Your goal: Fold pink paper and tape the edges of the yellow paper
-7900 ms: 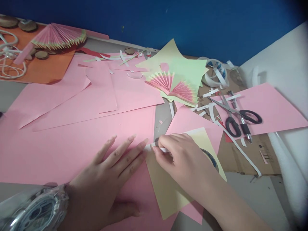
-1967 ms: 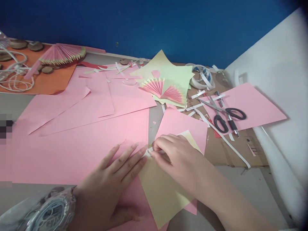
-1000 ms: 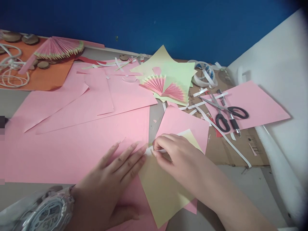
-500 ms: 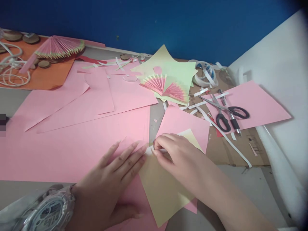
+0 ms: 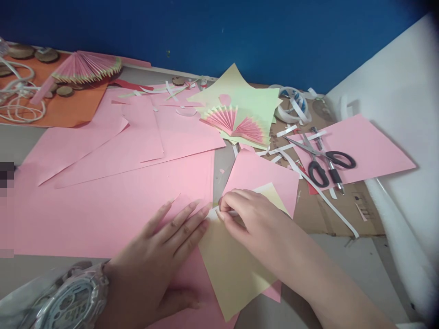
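Note:
A yellow sheet of paper (image 5: 236,274) lies tilted over pink paper at the front middle. Along its upper edge runs a white tape strip (image 5: 213,213), and the thumb and forefinger of my right hand (image 5: 254,214) are pinched on it. Part of the strip is hidden beneath that hand. My left hand (image 5: 171,251) lies flat with fingers stretched, pressing on the pink sheet (image 5: 85,214); its fingertips reach the left corner of the yellow paper. Behind my right hand lies a smaller pink sheet (image 5: 264,171).
Black-handled scissors (image 5: 317,155) and a pen (image 5: 334,176) rest on pink paper at right. Tape rolls (image 5: 293,107) and white scraps lie on cardboard (image 5: 329,217). Folded paper fans (image 5: 236,121) stand at the back. A white cord (image 5: 22,107) lies on orange paper at left.
Almost nothing differs. Both hands keep their places on the paper, and the view has shifted very slightly.

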Tool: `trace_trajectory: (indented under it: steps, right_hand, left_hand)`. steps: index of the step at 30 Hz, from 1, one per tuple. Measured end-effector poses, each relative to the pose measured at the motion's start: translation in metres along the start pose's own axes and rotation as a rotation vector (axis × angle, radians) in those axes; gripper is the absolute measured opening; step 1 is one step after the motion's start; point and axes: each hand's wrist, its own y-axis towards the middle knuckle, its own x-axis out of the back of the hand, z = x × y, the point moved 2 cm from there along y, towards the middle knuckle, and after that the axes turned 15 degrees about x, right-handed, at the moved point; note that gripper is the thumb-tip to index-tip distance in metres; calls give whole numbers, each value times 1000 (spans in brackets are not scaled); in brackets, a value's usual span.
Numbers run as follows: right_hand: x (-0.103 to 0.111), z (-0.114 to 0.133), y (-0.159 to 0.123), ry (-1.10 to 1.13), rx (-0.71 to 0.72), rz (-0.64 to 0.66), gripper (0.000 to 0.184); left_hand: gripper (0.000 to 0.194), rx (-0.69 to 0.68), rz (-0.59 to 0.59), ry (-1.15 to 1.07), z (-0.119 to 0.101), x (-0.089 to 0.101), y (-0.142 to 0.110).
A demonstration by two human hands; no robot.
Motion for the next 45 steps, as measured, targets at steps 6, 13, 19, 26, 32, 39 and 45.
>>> trace_trajectory:
  steps: [6, 13, 19, 26, 32, 39, 45]
  right_hand:
    - [-1, -1, 0, 4, 5, 7, 23]
    - [-1, 1, 1, -18, -4, 9, 24]
    - [-1, 1, 1, -33, 0, 13, 25]
    - [0, 2, 1, -38, -4, 2, 24]
    - [0, -2, -1, -56, -18, -12, 24]
    - [2, -11, -12, 74, -19, -89, 20]
    - [7, -13, -19, 143, 5, -111, 17]
  left_hand:
    - [82, 42, 5, 2, -4, 0, 0]
    - [82, 3, 1, 12, -2, 1, 0]
    - [82, -11, 13, 16, 1, 1, 1]
    - [80, 22, 13, -1, -1, 2, 0]
    - [77, -27, 42, 5, -1, 1, 3]
    - [84, 89, 67, 23, 17, 19, -1]
    - [79, 118, 16, 91, 53, 25, -10]
